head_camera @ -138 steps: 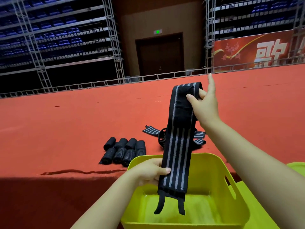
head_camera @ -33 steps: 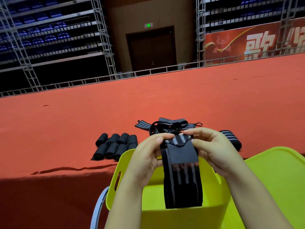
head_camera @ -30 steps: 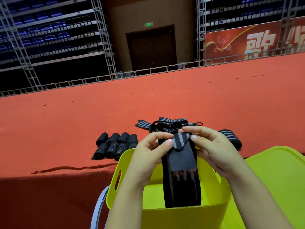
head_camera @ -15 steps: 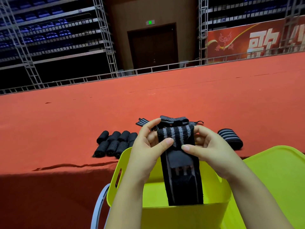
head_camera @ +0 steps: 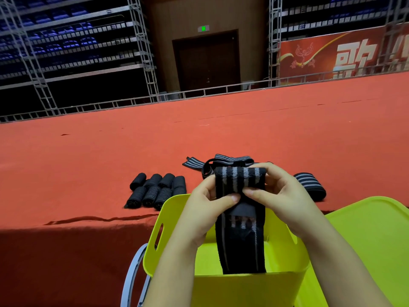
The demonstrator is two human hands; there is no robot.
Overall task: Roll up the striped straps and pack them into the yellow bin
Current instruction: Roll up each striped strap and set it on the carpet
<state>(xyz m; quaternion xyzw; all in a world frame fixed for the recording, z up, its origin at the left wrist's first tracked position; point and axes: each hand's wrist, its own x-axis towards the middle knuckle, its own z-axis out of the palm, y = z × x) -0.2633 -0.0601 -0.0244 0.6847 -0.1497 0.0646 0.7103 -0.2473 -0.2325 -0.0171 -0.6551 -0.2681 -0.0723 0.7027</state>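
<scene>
Striped strap [head_camera: 240, 180] is pinched at its rolled top by left hand [head_camera: 205, 207] and right hand [head_camera: 281, 200]; slackened pressure could let the roll unwind into yellow bin [head_camera: 243, 289].

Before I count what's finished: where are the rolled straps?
In the head view, the rolled straps lie in two rows on the red cloth, left of the hands and beyond the yellow bin.

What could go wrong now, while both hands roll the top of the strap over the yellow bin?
1. Only a short roll is formed on the black grey-striped elastic strap; if the left hand or right hand slips, it may unroll.
2. The long tail hangs into the yellow plastic bin and may twist, making the roll uneven.
</scene>
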